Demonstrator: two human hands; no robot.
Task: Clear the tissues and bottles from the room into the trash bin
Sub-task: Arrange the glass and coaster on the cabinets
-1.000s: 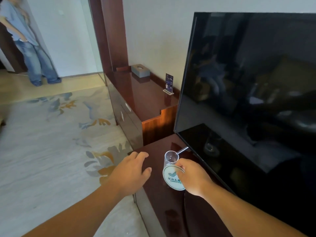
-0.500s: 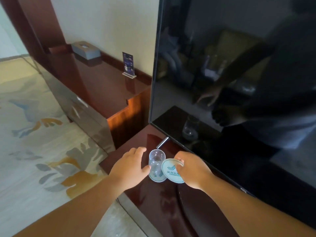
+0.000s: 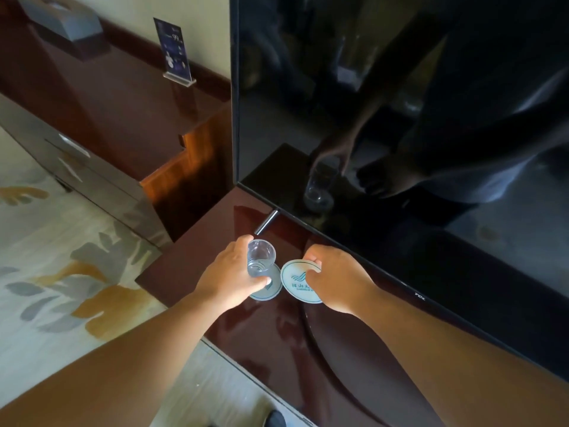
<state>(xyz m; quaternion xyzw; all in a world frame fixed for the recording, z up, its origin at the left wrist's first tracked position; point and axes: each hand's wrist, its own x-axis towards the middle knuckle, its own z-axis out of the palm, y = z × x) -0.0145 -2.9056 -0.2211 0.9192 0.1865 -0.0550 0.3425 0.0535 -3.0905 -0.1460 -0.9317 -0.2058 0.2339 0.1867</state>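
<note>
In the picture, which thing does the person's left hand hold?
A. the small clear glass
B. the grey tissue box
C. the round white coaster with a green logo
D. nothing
A: the left hand curls round the small clear glass, while the right hand pinches the round white coaster with a green logo.

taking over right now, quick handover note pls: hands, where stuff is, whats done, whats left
Left hand: grips the clear glass, which stands on a plain coaster on the dark cabinet top.
Right hand: pinches the logo coaster beside the glass, under the TV.
Job's things: no bottle, loose tissue or trash bin in view; a tissue box sits on the sideboard at the back left.
Done: nothing visibly binned.
Left: probably find the tissues, bottles and bin.
</note>
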